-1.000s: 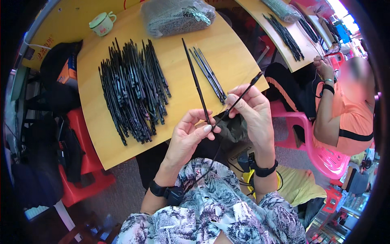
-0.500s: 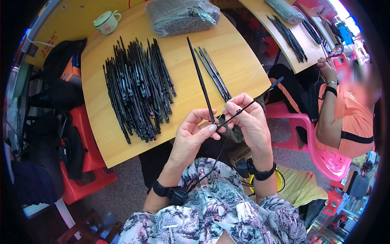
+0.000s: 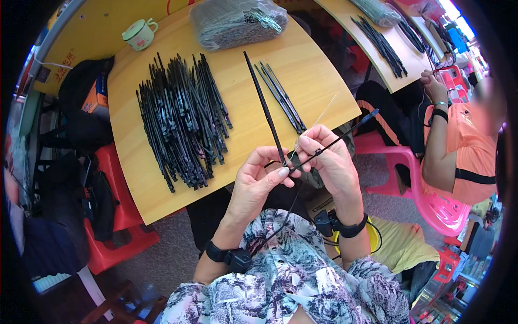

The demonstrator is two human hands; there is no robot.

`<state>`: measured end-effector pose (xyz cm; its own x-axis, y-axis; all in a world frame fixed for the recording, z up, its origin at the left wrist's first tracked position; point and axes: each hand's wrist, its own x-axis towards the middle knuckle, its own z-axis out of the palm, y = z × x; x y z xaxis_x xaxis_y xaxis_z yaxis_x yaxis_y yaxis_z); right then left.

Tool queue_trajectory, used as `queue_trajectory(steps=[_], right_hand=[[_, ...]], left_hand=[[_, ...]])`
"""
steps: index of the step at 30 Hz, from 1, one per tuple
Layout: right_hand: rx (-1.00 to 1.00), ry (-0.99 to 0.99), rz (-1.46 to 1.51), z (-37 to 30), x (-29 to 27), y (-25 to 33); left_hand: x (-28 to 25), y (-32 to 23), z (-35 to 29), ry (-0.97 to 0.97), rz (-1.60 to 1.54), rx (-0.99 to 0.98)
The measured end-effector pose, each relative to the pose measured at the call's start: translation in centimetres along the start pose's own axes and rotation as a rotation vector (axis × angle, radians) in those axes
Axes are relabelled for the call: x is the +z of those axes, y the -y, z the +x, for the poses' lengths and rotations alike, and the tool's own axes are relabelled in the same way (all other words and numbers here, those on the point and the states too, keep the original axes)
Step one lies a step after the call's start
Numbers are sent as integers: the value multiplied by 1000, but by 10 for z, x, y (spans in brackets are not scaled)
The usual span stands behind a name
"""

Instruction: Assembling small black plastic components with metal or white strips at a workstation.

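Observation:
My left hand pinches a long, thin black cord-like piece at its bend, thumb on top. One stiff length points up over the table; the other runs right across my right hand to a thicker tip. A thinner dark tail hangs down toward my shirt. My right hand is closed close to the bend, fingertips pinching a fine pale strand that sticks up past the fingers. Just beyond my hands lie several thin dark pieces. A large bundle of similar black pieces spreads across the table's left half.
The wooden table carries a clear plastic bag of grey strands and a lidded cup at the back. A red chair stands left. To the right, a co-worker in orange sits on a pink chair by another table.
The pale strand now stands up more visibly above my right fingers. The black piece stays in my hands, its right length slightly shifted. The view has moved a little.

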<state>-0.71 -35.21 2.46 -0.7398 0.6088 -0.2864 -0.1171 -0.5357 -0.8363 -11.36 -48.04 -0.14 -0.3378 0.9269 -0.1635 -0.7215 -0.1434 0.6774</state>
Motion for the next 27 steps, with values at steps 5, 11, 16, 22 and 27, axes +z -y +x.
queue_trajectory(steps=[5, 11, 16, 22, 27], right_hand=[[29, 7, 57, 2, -7, -3], [-18, -46, -11, -2, -1, 0], [3, -12, -191, -7, -2, 9], [102, 67, 162, -5, -9, 5], [-17, -28, -92, -9, -2, 13]], left_hand=[[2, -1, 0, 2, 12, 12], [3, 2, 0, -28, 16, 8], [0, 1, 1, -125, 131, -52], [-7, 1, 0, -135, 103, -108], [-6, -4, -1, -124, 138, -147]])
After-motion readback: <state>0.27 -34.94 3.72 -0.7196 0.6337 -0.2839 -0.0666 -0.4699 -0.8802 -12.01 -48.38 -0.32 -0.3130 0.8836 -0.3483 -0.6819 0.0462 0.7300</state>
